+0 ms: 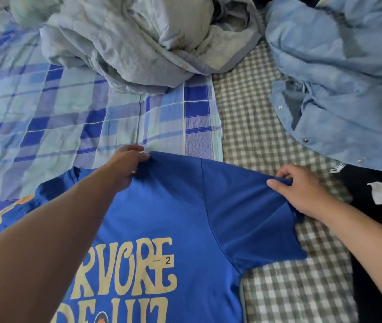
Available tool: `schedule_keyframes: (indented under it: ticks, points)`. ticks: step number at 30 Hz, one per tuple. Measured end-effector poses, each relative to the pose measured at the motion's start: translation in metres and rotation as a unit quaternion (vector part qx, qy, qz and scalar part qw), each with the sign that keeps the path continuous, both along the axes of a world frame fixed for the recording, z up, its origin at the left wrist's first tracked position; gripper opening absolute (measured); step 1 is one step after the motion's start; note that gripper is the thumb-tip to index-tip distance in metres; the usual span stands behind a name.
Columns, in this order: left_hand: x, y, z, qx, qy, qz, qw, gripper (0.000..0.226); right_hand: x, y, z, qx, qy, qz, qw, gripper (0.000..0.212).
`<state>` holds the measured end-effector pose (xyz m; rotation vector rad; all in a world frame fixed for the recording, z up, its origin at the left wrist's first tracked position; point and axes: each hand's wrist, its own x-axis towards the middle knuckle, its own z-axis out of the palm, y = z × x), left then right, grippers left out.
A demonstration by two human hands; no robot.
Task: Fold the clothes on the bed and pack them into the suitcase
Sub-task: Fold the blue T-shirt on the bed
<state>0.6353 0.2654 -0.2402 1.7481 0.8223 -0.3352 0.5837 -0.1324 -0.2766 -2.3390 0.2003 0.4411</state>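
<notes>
A bright blue T-shirt lies spread on the bed, its cream lettering facing up, the shoulder end farthest from the person and the hem running out of view at the bottom. The left hand pinches the cloth at the top edge, close to where the neck seems to be, though the arm hides the collar itself so I cannot be sure. The right hand grasps the outer edge of the right sleeve, thumb on top and fingers curled under, drawing it out over the grey checked sheet.

The shirt looks like thin cotton knit: light, limp, no stiffness at all. It will sag wherever it is not held and will crease under any drag across the bedding. Seams and hems are the sensible places to grip, since they stretch least; the shoulder seam and sleeve hem give straight lines to fold along.

Beyond it sit a crumpled pale quilt on the blue plaid cover, a light blue jacket with snap buttons to the right, and a dark garment with a white label beside it. No suitcase shows from here.
</notes>
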Motion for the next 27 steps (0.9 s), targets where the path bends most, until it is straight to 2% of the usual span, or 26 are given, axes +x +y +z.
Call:
schedule_keyframes:
  ticks: [2,4,8,12,15,20,27]
  points:
    - [0.006,0.003,0.0,0.03,-0.043,0.018,0.998,0.02,0.003,-0.005,0.004,0.015,0.023,0.009,1.0,0.017]
    - [0.011,0.008,-0.002,0.098,-0.073,0.013,0.992,0.023,0.005,-0.01,0.008,0.033,0.036,0.014,0.999,0.021]
    - [0.008,0.003,-0.015,0.208,-0.035,-0.084,0.974,0.022,0.005,-0.01,0.007,0.057,0.025,-0.009,0.998,0.022]
    - [0.002,-0.007,-0.018,0.328,-0.051,-0.183,0.925,0.016,0.003,-0.011,0.005,0.083,0.011,-0.028,0.996,0.018]
    - [0.003,-0.006,-0.012,0.322,-0.07,-0.174,0.928,0.019,0.002,-0.014,0.005,0.091,0.0,-0.031,0.995,0.016]
    - [0.008,0.006,0.005,0.297,-0.119,-0.013,0.947,0.016,0.002,-0.007,0.005,0.121,-0.01,-0.105,0.987,0.017]
    - [0.017,0.0,-0.016,0.315,-0.074,-0.036,0.946,0.015,-0.002,-0.004,0.001,0.102,-0.039,-0.141,0.984,0.018]
